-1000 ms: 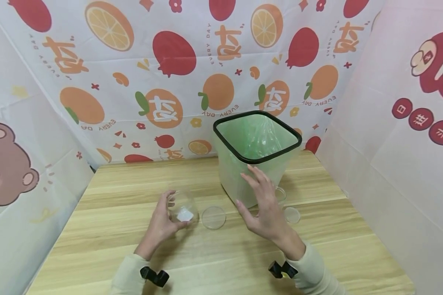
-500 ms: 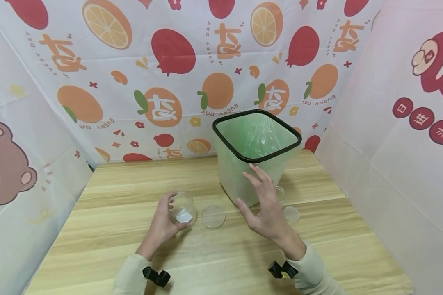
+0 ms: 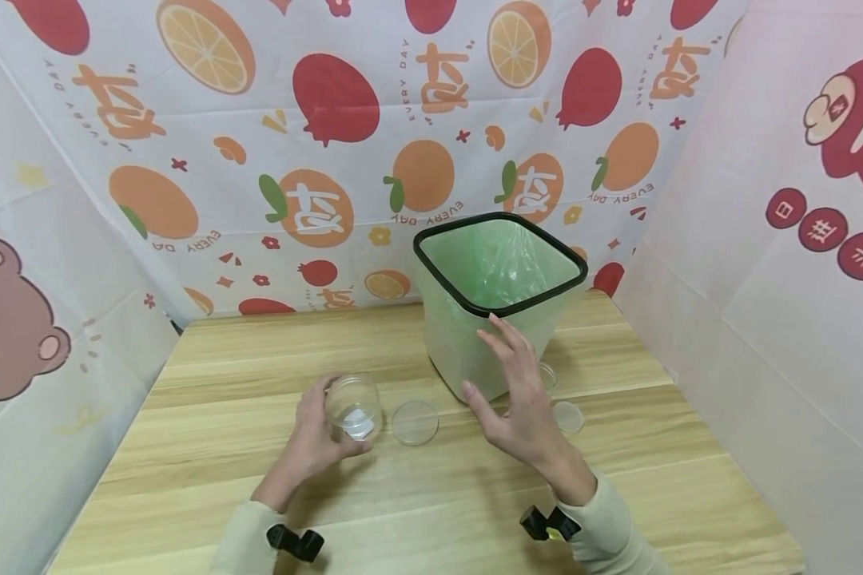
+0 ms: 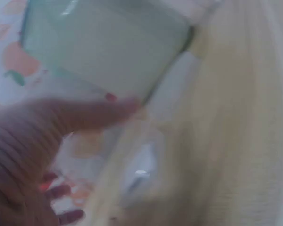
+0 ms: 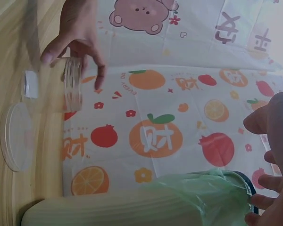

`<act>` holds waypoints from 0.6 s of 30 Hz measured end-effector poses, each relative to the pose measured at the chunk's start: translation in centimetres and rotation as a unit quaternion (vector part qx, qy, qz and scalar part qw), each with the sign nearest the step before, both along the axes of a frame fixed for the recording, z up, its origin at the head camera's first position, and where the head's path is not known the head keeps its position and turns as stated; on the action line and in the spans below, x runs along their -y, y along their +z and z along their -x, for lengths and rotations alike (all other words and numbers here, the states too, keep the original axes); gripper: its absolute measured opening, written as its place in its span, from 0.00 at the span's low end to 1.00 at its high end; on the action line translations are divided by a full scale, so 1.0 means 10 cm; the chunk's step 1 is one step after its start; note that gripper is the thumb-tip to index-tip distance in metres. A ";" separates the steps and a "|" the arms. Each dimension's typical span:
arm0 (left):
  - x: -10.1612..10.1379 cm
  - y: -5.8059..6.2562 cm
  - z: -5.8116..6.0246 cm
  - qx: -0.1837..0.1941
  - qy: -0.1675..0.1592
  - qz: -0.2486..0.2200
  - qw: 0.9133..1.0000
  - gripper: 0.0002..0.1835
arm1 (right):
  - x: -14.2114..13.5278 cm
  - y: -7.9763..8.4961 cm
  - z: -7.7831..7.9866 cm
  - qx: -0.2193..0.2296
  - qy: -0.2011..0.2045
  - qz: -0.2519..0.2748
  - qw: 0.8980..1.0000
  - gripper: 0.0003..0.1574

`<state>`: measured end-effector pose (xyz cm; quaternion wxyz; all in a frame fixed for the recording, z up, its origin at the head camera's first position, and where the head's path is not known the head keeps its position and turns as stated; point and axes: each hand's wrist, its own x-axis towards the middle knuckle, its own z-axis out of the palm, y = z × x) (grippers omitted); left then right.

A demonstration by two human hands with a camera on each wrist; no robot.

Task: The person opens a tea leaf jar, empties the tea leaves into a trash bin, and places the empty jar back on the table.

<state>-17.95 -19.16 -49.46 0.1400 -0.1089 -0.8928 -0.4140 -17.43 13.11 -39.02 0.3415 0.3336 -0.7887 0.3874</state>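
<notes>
A clear round jar (image 3: 363,393) with a white piece (image 3: 358,425) showing at its bottom stands upright on the wooden table. My left hand (image 3: 311,435) is at its left side, fingers behind it and thumb straight out in front, spread wider than the jar. In the right wrist view the jar's threaded rim (image 5: 73,84) lies beside that left hand (image 5: 80,28). Right of the jar lies a flat, clear round lid (image 3: 415,423). My right hand (image 3: 521,407) is held in the air before the bin, fingers loosely bent with nothing in them.
A pale green bin (image 3: 467,351) with a black rim and a green liner stands at the back right. Beside it, partly behind my right hand, are another clear disc (image 3: 568,417) and a clear ring-shaped piece (image 3: 548,377). Printed cloth (image 3: 431,104) walls the table (image 3: 223,415) behind and at both sides.
My left hand has loosened from the jar, its thumb straightening and coming away, and has shifted slightly left. The jar's round rim now shows plainly. The right hand has barely moved.
</notes>
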 end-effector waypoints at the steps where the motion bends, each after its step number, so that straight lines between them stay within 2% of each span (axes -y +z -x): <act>1: 0.02 0.04 -0.02 -0.003 -0.008 -0.008 1.000 0.68 | 0.00 0.01 0.00 -0.004 0.001 0.002 1.000 0.39; 3: 0.06 0.16 -0.06 -0.004 -0.017 -0.022 1.000 0.68 | 0.01 0.05 0.01 -0.012 0.005 0.006 1.000 0.38; 6: 0.10 0.39 -0.14 -0.023 -0.005 -0.041 0.999 0.63 | 0.04 0.11 0.02 -0.025 0.009 0.013 1.000 0.36; 9: 0.05 0.61 -0.21 -0.105 0.018 -0.046 0.993 0.53 | 0.08 0.19 0.02 -0.034 0.010 0.018 0.999 0.35; 11: -0.03 0.74 -0.25 -0.188 0.030 -0.040 0.981 0.45 | 0.11 0.23 0.00 -0.043 0.009 0.018 0.999 0.35; 14: -0.23 0.87 -0.35 -0.291 0.049 -0.006 0.955 0.37 | 0.16 0.26 -0.05 -0.057 0.008 0.016 0.998 0.34; 16: -0.39 0.92 -0.45 -0.326 0.059 0.015 0.943 0.36 | 0.19 0.26 -0.07 -0.063 0.005 0.015 0.998 0.33; 18: -0.55 0.94 -0.54 -0.344 0.068 0.040 0.936 0.37 | 0.22 0.24 -0.09 -0.067 -0.002 0.012 0.998 0.32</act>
